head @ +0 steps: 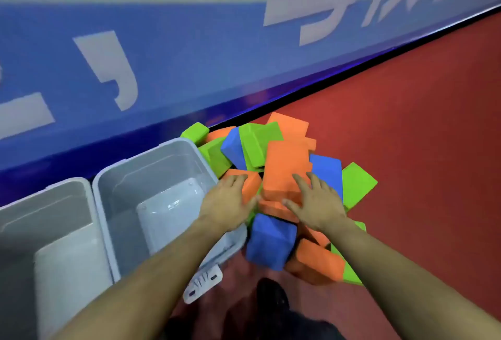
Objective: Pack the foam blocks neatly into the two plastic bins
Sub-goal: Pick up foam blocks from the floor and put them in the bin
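Under our two hands sits a big pile of soft foam blocks, orange, green and blue, on the red floor. Our right hand [317, 201] lies flat with straight fingers on top of a large flat orange foam block [284, 168]. Our left hand [230, 201] lies flat on a smaller orange foam block [250, 183] just beside it. Neither hand has closed around anything yet.

Left of our left hand stand two pale grey plastic bins [151, 166], side by side, and both look empty. A blue foam cube [268, 242] sits just below our hands.

We think the job has only just begun. To do this step well, we should squeeze the big orange block from both sides, lift it straight up so the pile does not tumble, and lay it flat against the bin's bottom. Flat blocks first leave room for more.
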The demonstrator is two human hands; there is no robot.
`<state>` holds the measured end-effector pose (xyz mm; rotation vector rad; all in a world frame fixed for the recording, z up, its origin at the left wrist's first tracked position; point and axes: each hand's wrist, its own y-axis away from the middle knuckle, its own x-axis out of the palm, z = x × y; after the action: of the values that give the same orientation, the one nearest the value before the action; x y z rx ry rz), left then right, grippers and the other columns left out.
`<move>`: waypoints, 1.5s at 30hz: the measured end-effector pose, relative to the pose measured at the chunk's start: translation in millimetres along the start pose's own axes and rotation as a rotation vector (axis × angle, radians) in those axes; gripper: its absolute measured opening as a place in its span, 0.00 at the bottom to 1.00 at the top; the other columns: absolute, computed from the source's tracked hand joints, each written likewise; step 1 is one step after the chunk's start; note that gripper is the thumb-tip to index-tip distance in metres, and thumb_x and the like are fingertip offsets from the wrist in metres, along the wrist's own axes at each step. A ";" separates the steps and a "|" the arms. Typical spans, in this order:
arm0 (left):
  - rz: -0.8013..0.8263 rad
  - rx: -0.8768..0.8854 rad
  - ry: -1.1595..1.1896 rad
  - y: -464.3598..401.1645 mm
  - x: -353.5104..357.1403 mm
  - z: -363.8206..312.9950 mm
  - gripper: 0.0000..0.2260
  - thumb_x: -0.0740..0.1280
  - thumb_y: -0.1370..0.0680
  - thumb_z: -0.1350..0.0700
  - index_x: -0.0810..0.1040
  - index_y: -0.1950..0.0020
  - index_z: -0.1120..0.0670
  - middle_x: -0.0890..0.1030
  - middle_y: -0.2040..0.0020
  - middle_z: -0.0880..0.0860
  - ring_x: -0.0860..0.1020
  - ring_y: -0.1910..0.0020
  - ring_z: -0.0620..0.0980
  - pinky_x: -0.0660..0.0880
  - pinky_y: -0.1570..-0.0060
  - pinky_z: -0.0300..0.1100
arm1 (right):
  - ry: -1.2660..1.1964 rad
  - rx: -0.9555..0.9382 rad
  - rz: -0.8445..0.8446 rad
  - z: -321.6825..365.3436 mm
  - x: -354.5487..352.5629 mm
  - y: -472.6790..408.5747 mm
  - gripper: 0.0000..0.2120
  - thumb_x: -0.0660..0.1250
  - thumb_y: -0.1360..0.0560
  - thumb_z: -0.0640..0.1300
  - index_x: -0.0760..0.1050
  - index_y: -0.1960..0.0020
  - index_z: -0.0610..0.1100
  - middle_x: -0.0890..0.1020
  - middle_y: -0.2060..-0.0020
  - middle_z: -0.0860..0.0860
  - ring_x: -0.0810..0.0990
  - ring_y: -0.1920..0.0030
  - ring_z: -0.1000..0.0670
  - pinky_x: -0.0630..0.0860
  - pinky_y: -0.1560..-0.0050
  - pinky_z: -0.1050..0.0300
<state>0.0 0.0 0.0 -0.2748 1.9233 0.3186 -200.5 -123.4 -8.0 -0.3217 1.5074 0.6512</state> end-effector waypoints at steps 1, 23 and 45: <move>0.059 -0.056 0.074 -19.8 16.1 2.3 0.32 0.58 0.21 0.34 0.63 0.23 0.49 0.70 0.26 0.51 0.70 0.29 0.55 0.70 0.35 0.51 | -0.036 0.055 0.050 -2.2 11.2 -14.7 0.41 0.54 0.24 0.73 0.51 0.18 0.55 0.56 0.20 0.44 0.61 0.22 0.40 0.63 0.27 0.41; -0.256 -0.611 1.303 -71.5 60.1 20.0 0.24 0.78 0.37 0.47 0.72 0.46 0.38 0.81 0.46 0.47 0.82 0.45 0.53 0.79 0.44 0.60 | -0.865 0.669 0.062 -18.1 126.5 -41.5 0.47 0.70 0.28 0.68 0.55 0.22 0.42 0.67 0.28 0.38 0.68 0.28 0.36 0.65 0.27 0.43; -0.502 -0.560 0.901 75.5 -2.3 152.9 0.27 0.77 0.27 0.55 0.70 0.33 0.40 0.77 0.38 0.49 0.79 0.45 0.49 0.78 0.51 0.44 | -1.285 1.014 -0.372 61.8 135.0 -68.2 0.40 0.83 0.36 0.53 0.64 0.32 0.46 0.68 0.34 0.36 0.75 0.45 0.39 0.74 0.39 0.45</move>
<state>108.2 124.1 -44.8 -1.4438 2.4888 0.4297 -119.1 -115.2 -149.4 0.5308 0.3499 -0.2793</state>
